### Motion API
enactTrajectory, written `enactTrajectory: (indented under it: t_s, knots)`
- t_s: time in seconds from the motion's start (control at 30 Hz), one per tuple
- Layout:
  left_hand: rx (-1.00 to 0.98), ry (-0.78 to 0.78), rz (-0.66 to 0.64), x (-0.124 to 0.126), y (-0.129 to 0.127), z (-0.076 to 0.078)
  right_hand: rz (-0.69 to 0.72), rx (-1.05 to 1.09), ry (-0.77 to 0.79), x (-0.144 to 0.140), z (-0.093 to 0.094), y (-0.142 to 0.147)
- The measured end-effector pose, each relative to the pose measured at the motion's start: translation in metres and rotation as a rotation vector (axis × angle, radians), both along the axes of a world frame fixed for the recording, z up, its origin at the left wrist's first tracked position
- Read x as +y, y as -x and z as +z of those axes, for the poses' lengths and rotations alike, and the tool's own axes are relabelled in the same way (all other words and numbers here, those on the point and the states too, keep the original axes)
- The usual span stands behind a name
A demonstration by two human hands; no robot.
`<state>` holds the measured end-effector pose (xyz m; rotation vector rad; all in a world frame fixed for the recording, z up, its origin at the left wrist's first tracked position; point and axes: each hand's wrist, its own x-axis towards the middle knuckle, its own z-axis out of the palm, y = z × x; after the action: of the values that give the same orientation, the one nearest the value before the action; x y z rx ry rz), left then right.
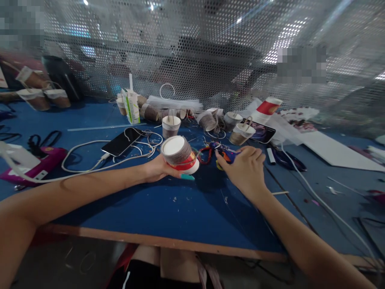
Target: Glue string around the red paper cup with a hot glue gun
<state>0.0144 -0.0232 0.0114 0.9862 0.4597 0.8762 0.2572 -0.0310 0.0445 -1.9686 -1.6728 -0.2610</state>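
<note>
My left hand [161, 168] clamps a cup [177, 154] behind the table's front edge [180, 243], right hand [248, 170] at a tool [231, 155], grip unclear.

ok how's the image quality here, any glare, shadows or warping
In the head view, bright spots and streaks glare off the perforated screen; in the head view, a soft shadow darkens the blue table between the held cup and the right forearm; also in the head view, wide-angle stretching toward the edges, and pixelated patches upper left and right.

Both forearms [105, 184] forward, left grip [159, 166] curled, right grip [248, 172] palm-down with bent fingers [257, 152]
</note>
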Motion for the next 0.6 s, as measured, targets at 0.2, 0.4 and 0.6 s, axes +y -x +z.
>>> enactTrajectory:
  t_s: [0.2,0.4,0.6]
  knots:
    - [0.044,0.005,0.052,-0.001,0.000,0.000,-0.138,-0.012,0.409,0.011,0.005,-0.003]
    - [-0.025,0.048,0.070,0.003,0.000,-0.004,-0.080,0.104,0.302,0.017,0.006,-0.016]
    - [-0.077,0.186,0.050,0.008,-0.001,-0.006,0.198,0.175,-0.314,0.014,0.000,-0.019]
